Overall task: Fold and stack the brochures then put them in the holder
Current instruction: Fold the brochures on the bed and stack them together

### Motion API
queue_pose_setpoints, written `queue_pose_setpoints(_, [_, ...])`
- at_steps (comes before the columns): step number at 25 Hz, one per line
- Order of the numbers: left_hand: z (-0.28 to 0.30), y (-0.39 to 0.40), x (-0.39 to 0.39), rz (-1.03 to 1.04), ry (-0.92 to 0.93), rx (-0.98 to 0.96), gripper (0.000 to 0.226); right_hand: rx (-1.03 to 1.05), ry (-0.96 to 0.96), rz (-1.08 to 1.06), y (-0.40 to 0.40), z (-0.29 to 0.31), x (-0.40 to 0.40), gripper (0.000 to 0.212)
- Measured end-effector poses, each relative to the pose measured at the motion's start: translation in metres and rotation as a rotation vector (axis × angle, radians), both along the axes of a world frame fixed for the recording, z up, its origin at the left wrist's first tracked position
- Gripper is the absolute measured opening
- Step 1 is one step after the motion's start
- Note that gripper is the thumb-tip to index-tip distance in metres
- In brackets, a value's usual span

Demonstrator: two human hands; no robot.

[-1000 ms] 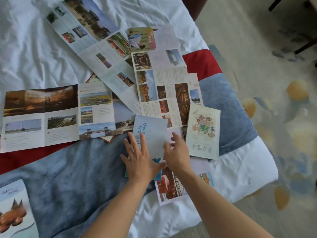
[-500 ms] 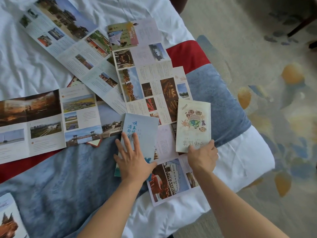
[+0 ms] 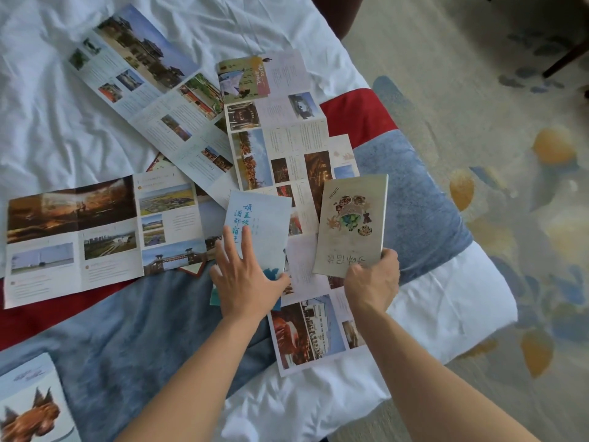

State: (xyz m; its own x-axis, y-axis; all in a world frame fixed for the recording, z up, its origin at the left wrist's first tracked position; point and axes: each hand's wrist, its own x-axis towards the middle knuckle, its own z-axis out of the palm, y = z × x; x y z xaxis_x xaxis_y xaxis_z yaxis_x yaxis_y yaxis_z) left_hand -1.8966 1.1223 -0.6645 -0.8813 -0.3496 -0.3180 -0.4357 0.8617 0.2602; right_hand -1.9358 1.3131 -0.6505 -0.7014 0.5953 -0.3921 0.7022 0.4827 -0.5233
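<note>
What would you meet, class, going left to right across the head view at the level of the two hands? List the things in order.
Wide unfolded landscape brochure → left hand pressing on the folded blue brochure → beige folded brochure gripped by the right hand → blue blanket → patterned carpet.

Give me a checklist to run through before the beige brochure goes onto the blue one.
1. Right hand has the beige brochure in its grip at the near edge: ok.
2. Beige brochure folded shut: ok.
3. Left hand flat on the blue brochure, pinning it: ok.
4. Blue brochure's top free for stacking: not ok, left hand covers it.
5. Other brochures folded: not ok, the long brochure lies open.
6. Holder in view: not ok.
</note>
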Motion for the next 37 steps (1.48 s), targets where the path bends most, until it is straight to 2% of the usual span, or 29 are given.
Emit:
queue_pose_setpoints(2, [0.006,-0.005,-0.007,0.031,0.028,0.001,0.120,-0.169,0.093,-0.030,-0.006,0.011,-0.004,0.034])
queue_pose_setpoints(6, [0.018,-0.014,-0.022,0.115,0.074,0.017,0.114,-0.359,0.243,-0.133,-0.028,0.035,-0.004,0.034])
queue_pose_setpoints(9, [0.024,-0.022,-0.029,0.138,0.093,0.017,0.115,-0.563,0.329,-0.282,-0.032,0.046,-0.012,0.019])
queue_pose_setpoints(11, [0.025,-0.026,-0.031,0.136,0.097,0.021,0.116,-0.661,0.322,-0.391,-0.024,0.052,-0.025,0.022])
queue_pose_setpoints(13, [0.025,-0.030,-0.031,0.153,0.095,0.036,0.117,-0.664,0.272,-0.400,-0.016,0.053,-0.032,0.027])
queue_pose_setpoints(19, [0.022,-0.050,-0.030,0.180,0.093,0.006,0.113,-0.569,0.197,-0.261,0.003,0.041,-0.022,0.028])
queue_pose_setpoints(24, [0.023,-0.074,-0.031,0.174,0.080,-0.014,0.108,-0.676,0.033,-0.096,0.010,0.032,-0.011,0.029])
queue_pose_setpoints(28, [0.028,-0.092,-0.041,0.012,0.054,0.051,0.105,-0.749,-0.076,0.041,0.011,0.030,-0.006,0.032])
queue_pose_setpoints(33, [0.032,-0.107,-0.035,-0.075,0.074,0.162,0.103,-0.744,-0.138,0.104,0.015,0.027,-0.004,0.035])
queue_pose_setpoints(37, [0.034,-0.098,-0.034,-0.286,-0.002,0.159,0.107,-0.780,-0.256,0.190,0.008,0.021,0.004,0.039])
